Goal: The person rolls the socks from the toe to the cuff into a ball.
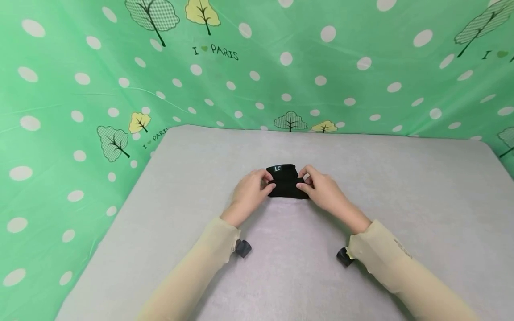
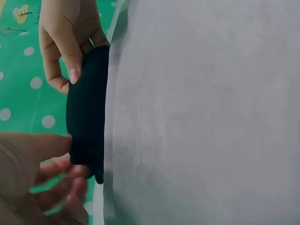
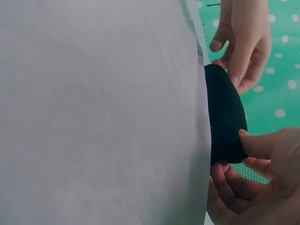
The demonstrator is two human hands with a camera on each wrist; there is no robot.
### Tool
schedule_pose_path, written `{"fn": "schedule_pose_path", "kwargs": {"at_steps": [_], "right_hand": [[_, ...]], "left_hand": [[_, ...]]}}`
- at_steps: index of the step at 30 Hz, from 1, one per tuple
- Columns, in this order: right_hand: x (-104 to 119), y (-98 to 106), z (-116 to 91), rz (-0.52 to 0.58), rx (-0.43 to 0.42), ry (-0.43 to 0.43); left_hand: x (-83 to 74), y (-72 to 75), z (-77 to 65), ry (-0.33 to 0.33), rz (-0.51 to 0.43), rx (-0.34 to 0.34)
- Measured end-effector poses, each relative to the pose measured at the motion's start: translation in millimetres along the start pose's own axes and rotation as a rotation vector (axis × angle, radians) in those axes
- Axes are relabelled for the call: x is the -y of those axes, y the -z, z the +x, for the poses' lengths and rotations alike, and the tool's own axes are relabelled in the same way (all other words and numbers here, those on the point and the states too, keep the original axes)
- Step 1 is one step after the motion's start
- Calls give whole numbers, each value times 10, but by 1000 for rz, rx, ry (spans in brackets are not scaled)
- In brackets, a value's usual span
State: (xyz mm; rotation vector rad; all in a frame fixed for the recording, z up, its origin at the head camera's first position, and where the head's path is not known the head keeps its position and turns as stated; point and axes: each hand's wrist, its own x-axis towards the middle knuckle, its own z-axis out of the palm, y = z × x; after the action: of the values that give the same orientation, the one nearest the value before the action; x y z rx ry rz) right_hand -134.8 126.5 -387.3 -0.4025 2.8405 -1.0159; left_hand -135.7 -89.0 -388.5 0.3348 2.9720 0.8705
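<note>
A black folded cloth (image 1: 287,189) with a small white "LC" mark on its upper flap lies toward the far half of the table, in the middle of the head view. My left hand (image 1: 248,191) pinches its left end between thumb and fingers. At the opposite end, my right hand (image 1: 324,191) grips the near fold, thumb on top. The left wrist view shows the cloth (image 2: 88,108) as a thick, rounded roll. In the right wrist view, the right thumb presses on the edge of the cloth (image 3: 226,115), with fingers curled below it.
A grey-covered table (image 1: 289,267) spreads around both arms. Behind it and at the left hangs a green curtain (image 1: 225,98) with white dots and printed trees. Dark wrist devices (image 1: 243,248) stick out from the pale sleeves (image 1: 201,254).
</note>
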Motion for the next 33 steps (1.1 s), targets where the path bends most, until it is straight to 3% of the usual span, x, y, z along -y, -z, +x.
{"fn": "schedule_pose_path", "kwargs": {"at_steps": [5, 7, 12, 17, 27, 33], "right_hand": [[-50, 20, 64, 46, 22, -32], [-63, 21, 78, 58, 6, -21], [-74, 23, 65, 56, -59, 119], [-56, 50, 6, -16, -89, 238], [-34, 42, 61, -151, -44, 202], [-32, 16, 116, -167, -89, 236]], "left_hand": [[0, 13, -25, -140, 28, -22], [5, 14, -38, -154, 33, -8], [19, -3, -48, -113, 36, -15], [32, -8, -32, -71, 49, -30], [18, 2, 83, 8, -6, -24], [23, -18, 75, -24, -60, -19]]}}
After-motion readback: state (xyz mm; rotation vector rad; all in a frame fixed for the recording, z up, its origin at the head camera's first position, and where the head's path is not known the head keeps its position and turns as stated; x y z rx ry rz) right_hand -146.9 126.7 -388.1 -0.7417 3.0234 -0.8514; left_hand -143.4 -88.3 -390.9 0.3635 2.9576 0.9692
